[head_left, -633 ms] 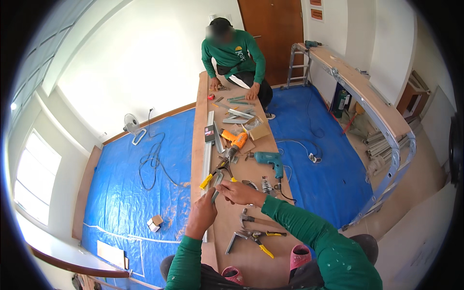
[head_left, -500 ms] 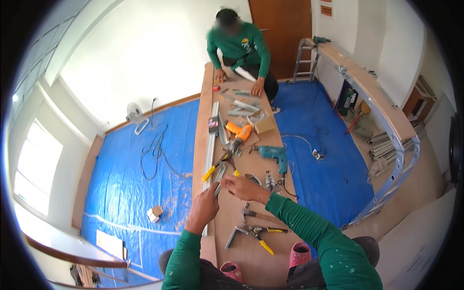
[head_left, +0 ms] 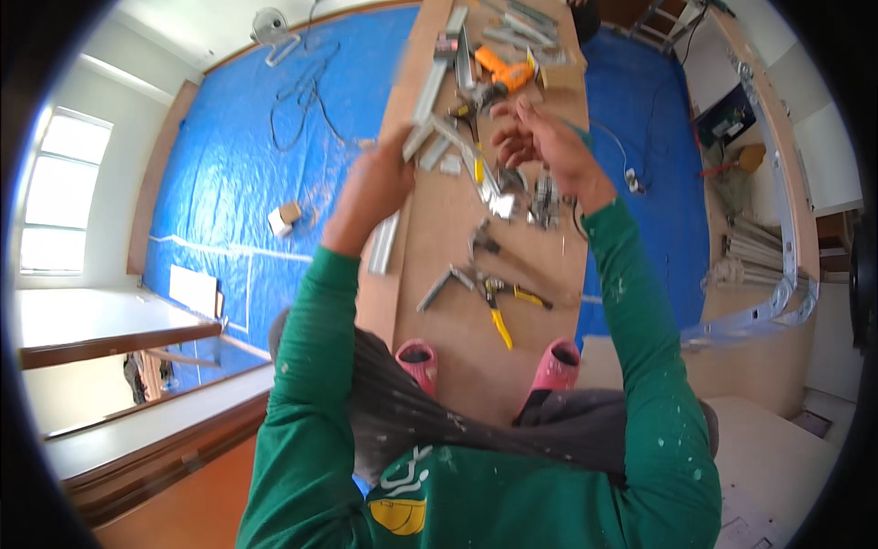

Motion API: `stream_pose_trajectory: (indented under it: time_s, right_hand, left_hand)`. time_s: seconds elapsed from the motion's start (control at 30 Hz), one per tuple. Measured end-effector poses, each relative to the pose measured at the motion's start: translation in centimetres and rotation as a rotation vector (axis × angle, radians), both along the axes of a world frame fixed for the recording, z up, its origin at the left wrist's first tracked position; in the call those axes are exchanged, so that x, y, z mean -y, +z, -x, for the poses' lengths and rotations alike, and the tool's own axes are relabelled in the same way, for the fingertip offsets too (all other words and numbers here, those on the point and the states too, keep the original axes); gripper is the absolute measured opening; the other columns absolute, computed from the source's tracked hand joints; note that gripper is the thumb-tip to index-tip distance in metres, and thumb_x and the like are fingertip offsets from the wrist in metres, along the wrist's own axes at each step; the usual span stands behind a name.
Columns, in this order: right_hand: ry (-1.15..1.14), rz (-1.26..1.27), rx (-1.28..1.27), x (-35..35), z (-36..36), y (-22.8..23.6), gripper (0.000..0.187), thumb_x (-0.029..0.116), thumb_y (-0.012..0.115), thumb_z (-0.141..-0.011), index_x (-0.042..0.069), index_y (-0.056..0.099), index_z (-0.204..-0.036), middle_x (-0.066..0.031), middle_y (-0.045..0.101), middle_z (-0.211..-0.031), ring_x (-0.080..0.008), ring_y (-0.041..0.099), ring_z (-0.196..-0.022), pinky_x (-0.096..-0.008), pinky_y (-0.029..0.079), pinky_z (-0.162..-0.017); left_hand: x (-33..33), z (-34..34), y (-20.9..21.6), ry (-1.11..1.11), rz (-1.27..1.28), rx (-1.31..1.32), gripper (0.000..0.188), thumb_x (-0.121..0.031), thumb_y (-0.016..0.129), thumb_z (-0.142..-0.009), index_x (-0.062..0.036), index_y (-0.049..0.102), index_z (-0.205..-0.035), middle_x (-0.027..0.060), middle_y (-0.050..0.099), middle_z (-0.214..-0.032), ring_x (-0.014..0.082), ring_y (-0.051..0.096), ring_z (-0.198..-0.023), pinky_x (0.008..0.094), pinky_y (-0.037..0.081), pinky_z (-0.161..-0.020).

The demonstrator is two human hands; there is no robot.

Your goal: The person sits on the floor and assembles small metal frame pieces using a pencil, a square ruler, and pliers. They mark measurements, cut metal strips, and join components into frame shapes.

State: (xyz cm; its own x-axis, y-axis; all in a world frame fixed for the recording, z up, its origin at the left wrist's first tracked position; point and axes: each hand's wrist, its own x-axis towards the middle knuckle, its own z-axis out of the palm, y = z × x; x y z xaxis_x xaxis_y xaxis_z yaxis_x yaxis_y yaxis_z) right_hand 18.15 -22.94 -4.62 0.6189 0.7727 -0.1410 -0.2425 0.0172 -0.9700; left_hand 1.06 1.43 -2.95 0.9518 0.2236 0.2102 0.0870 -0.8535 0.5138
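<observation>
My left hand [head_left: 377, 183] is closed around one end of a bent metal channel piece [head_left: 457, 142], held over the left side of the plywood bench [head_left: 448, 366]. To the right, my right hand [head_left: 553, 151] is raised with fingers apart and slightly curled, nothing visible in it. It covers most of a teal drill [head_left: 583, 134]. Just beyond lies an orange power tool [head_left: 503, 78]. Yellow-handled snips [head_left: 478, 169] are partly hidden behind the channel piece. Nearer to me rest a hammer [head_left: 485, 240] and a second pair of yellow-and-black snips [head_left: 496, 306].
A long metal channel [head_left: 384, 245] runs along the bench's left edge. Cut metal pieces [head_left: 521, 37] and a cardboard box [head_left: 562, 75] lie at the far end. Blue sheeting [head_left: 238, 156] covers the floor. A cable [head_left: 306, 105] lies on it. Pink footwear [head_left: 558, 364] shows below.
My view has tipped downward. My right hand has come off the metal piece and moved right, opening; the left keeps its grip. The co-worker at the far end has mostly left the view.
</observation>
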Motion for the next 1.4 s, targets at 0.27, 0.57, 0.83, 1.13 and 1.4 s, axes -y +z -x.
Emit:
stream_pose_trajectory:
  time_s: [0.27,0.57,0.83,1.13,1.4]
  right_hand:
    - [0.157,0.569,0.126,1.2,1.8,-16.9,0.025,0.032,0.066,-0.104,0.008,0.068,-0.112,-0.0008,0.069,-0.085,-0.0106,0.066,-0.07,-0.0277,0.048,-0.054]
    - [0.572,0.726,0.358,1.3,11.8,-28.3,0.043,0.041,0.085,-0.084,0.004,0.07,-0.103,-0.0119,0.073,-0.082,-0.025,0.071,-0.075,-0.0403,0.054,-0.065]
    - [0.499,0.907,0.727,0.9,13.9,-24.7,0.061,0.045,0.091,-0.075,0.004,0.066,-0.113,-0.0187,0.074,-0.114,-0.0374,0.07,-0.112,-0.0483,0.056,-0.095]
    - [0.477,0.914,0.75,0.4,14.2,-25.4,0.055,0.041,0.09,-0.077,0.007,0.066,-0.113,-0.0186,0.074,-0.114,-0.0376,0.071,-0.11,-0.0485,0.057,-0.093]
    - [0.527,0.946,0.338,-0.7,8.9,-23.1,0.041,0.042,0.084,-0.083,0.004,0.072,-0.089,-0.0135,0.076,-0.08,-0.0305,0.073,-0.074,-0.0437,0.057,-0.071]
  left_hand:
    - [-0.4,0.1,3.8,0.163,-0.073,0.105,0.03,-0.013,0.059,-0.099,-0.0075,0.065,-0.128,0.0266,0.072,-0.101,0.0488,0.069,-0.095,0.0567,0.054,-0.082]
    - [-0.8,1.1,2.5,0.014,-0.097,-0.344,0.032,-0.022,0.061,-0.101,-0.008,0.066,-0.129,0.0263,0.073,-0.101,0.0497,0.068,-0.098,0.0586,0.053,-0.085]
    - [-0.6,1.9,0.9,-0.094,-0.078,-0.46,0.03,-0.024,0.062,-0.101,-0.0074,0.067,-0.125,0.0251,0.073,-0.108,0.0469,0.068,-0.104,0.0561,0.053,-0.089]
    - [-1.1,2.9,1.1,-0.062,-0.114,-0.493,0.029,-0.024,0.061,-0.101,-0.0071,0.068,-0.123,0.0249,0.073,-0.106,0.0464,0.068,-0.102,0.0563,0.053,-0.088]
    - [0.9,4.5,-0.5,-0.147,-0.164,-0.552,0.027,-0.02,0.061,-0.099,-0.0085,0.066,-0.122,0.0233,0.074,-0.1,0.0461,0.07,-0.095,0.0581,0.054,-0.081]
